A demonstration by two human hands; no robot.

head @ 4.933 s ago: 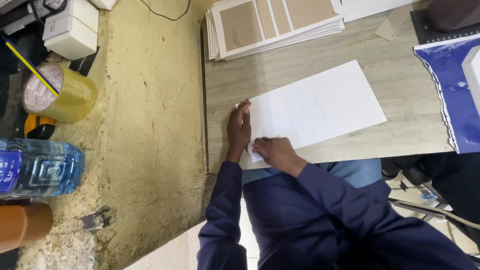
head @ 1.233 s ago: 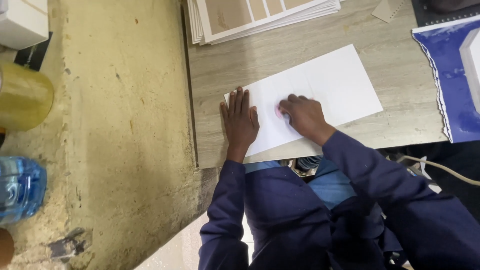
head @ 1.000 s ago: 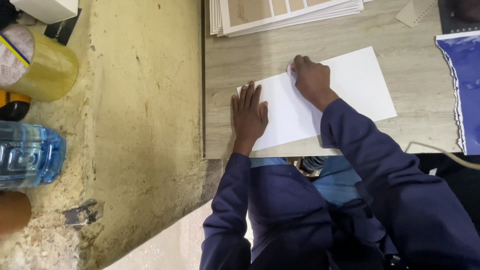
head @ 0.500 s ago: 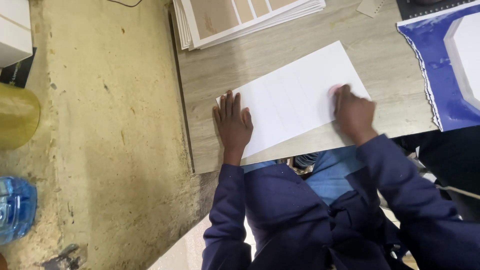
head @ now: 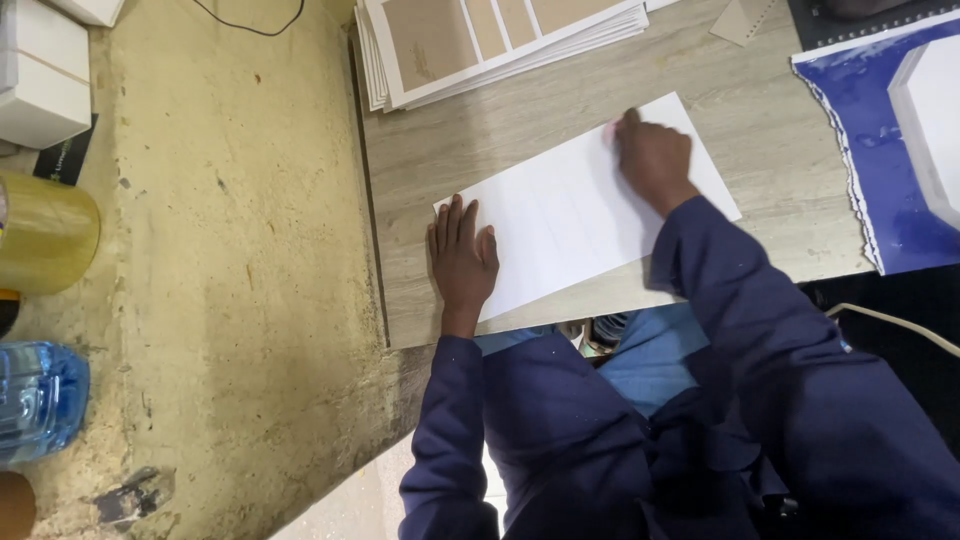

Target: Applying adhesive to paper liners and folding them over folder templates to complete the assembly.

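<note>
While the left hand [head: 462,255] lies flat and open pinning the thin, flexible white sheet [head: 570,210] near the tabletop's [head: 440,130] front edge, the right hand [head: 652,155] presses closed at its far corner.

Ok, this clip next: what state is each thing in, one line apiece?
white sheet: flat on the board, pinned at its left end.
left hand: open, palm down on the sheet.
right hand: closed, pressing near the sheet's far edge.
stack of printed cards: piled, slightly fanned.
water bottle: lying on its side.
</note>
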